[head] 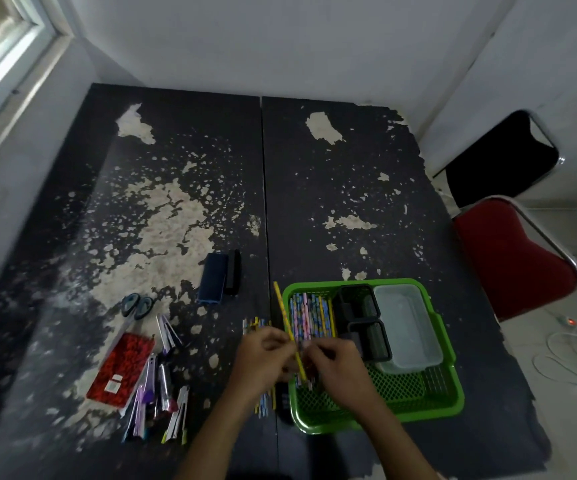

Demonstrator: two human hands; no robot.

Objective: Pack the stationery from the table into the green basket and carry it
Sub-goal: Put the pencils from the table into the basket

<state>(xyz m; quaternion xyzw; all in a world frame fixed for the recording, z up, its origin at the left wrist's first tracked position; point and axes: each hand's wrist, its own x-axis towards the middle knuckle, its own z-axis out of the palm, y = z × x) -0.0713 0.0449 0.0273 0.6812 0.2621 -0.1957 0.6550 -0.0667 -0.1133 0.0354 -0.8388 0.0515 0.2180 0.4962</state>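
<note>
Both hands meet at the near left rim of the green basket (444,344) — the left hand (266,355) and the right hand (339,365) are curled together around a yellow pencil (284,311), which slants from far-left down into their grip, its far tip pointing out over the tabletop (349,174). Motion blur hides exactly which fingers pinch it.

Inside the basket, a row of patterned pencils (309,315) lies along the left side. Beside them sit two black mesh pen holders (363,320), lying down, and to the right a clear plastic box (406,327) rests against the basket's right wall. The near part of the basket floor shows bare green mesh.

Just left of the basket, under the left hand, more loose pencils (257,325) lie on the tabletop. Further left — a cluster of packaged pens (162,400), a red patterned notebook (121,368), and scissors (138,306) with grey-blue handles. Farther back sits a dark blue eraser block (212,277) touching a black one (233,271).

Right of the tabletop stand a red chair (515,258) and a black chair (501,164).
</note>
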